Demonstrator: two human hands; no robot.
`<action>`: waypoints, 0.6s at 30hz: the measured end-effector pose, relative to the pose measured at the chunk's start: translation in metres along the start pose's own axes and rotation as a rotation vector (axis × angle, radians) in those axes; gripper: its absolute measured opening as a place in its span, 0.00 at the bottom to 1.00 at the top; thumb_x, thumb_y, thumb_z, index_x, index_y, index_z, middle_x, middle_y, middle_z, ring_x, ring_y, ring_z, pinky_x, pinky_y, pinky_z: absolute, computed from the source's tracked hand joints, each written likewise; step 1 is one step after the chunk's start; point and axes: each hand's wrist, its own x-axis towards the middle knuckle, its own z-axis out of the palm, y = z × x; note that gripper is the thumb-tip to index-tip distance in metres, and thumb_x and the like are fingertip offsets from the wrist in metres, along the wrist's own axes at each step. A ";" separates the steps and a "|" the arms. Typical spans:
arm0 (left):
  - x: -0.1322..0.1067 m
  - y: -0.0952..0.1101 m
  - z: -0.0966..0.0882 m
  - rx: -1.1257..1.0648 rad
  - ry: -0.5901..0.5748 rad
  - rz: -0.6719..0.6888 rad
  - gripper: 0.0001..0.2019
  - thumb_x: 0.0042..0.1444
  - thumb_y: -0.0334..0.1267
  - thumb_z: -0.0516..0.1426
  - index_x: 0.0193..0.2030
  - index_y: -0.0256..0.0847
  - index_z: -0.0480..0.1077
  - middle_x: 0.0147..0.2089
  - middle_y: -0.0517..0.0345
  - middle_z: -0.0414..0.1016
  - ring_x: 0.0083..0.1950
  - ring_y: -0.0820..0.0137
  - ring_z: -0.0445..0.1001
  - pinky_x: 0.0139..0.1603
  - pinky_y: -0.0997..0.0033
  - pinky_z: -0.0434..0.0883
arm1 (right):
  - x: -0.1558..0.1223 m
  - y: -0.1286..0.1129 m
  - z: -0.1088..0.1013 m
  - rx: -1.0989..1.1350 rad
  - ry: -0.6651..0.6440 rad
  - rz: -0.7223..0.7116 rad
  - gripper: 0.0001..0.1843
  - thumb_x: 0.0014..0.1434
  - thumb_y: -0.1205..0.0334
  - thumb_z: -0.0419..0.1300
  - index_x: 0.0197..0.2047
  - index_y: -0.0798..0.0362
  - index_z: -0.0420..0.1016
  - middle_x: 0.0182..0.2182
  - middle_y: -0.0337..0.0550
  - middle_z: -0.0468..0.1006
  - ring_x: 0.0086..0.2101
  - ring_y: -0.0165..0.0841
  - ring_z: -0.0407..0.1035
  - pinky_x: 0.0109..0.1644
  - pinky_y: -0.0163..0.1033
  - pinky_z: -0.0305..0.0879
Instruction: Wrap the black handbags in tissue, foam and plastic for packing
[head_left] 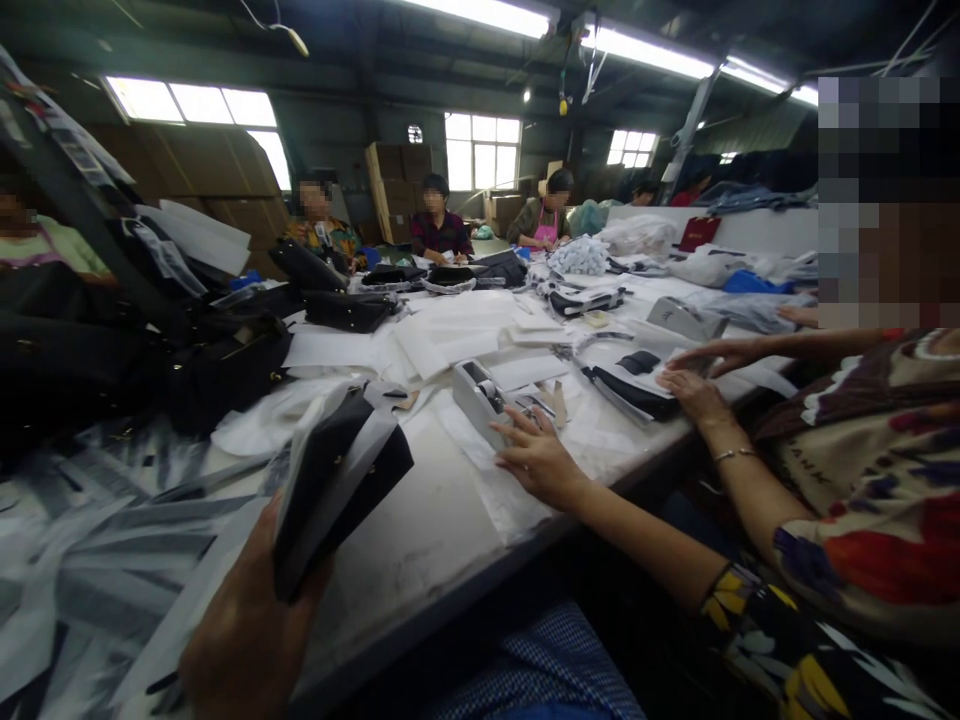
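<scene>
My left hand (pixel 244 620) grips a black bag (pixel 367 475) by its lower left end and holds it tilted above the table's near edge. A pale strip of wrapping runs across the bag, with small gold-coloured studs beside it. My right hand (pixel 544 460) reaches to a grey tape dispenser (pixel 474 398), its fingers stretched out and apart at the dispenser's near end. Small metal tools, perhaps scissors, lie just behind these fingers, partly hidden. Whether any tape is between the fingertips is too small to make out.
Wrapped grey strips (pixel 142 550) cover the table at left, with black bags (pixel 225 370) piled behind. White sheets (pixel 457 325) lie mid-table. On the right, a co-worker's hands (pixel 697 390) rest on another black bag (pixel 634 385), near a second dispenser (pixel 684 317). More people sit across the table.
</scene>
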 end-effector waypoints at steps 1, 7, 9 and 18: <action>0.001 0.000 0.000 -0.004 0.001 -0.003 0.32 0.64 0.48 0.56 0.72 0.46 0.52 0.54 0.47 0.78 0.40 0.55 0.81 0.27 0.66 0.67 | 0.006 -0.001 -0.005 0.028 -0.005 0.015 0.07 0.64 0.65 0.62 0.36 0.49 0.81 0.58 0.43 0.75 0.65 0.46 0.58 0.68 0.66 0.41; 0.002 0.000 0.001 -0.062 0.008 -0.031 0.32 0.63 0.48 0.58 0.71 0.48 0.53 0.53 0.48 0.79 0.43 0.55 0.81 0.30 0.65 0.71 | 0.037 -0.015 -0.022 0.288 0.082 0.123 0.04 0.64 0.64 0.64 0.36 0.50 0.80 0.41 0.40 0.84 0.45 0.35 0.76 0.63 0.47 0.57; 0.002 0.000 0.001 -0.068 -0.005 -0.063 0.32 0.63 0.48 0.57 0.71 0.47 0.54 0.53 0.49 0.79 0.44 0.54 0.80 0.31 0.64 0.72 | 0.042 -0.025 -0.023 0.387 0.122 0.180 0.05 0.65 0.62 0.61 0.38 0.50 0.79 0.40 0.42 0.83 0.42 0.34 0.77 0.54 0.39 0.64; 0.001 0.002 0.002 -0.090 0.031 -0.014 0.31 0.64 0.46 0.57 0.72 0.48 0.53 0.57 0.49 0.76 0.46 0.56 0.80 0.36 0.65 0.72 | 0.031 -0.016 0.030 0.660 -0.110 0.527 0.07 0.66 0.58 0.56 0.37 0.52 0.69 0.21 0.36 0.75 0.20 0.30 0.63 0.26 0.33 0.58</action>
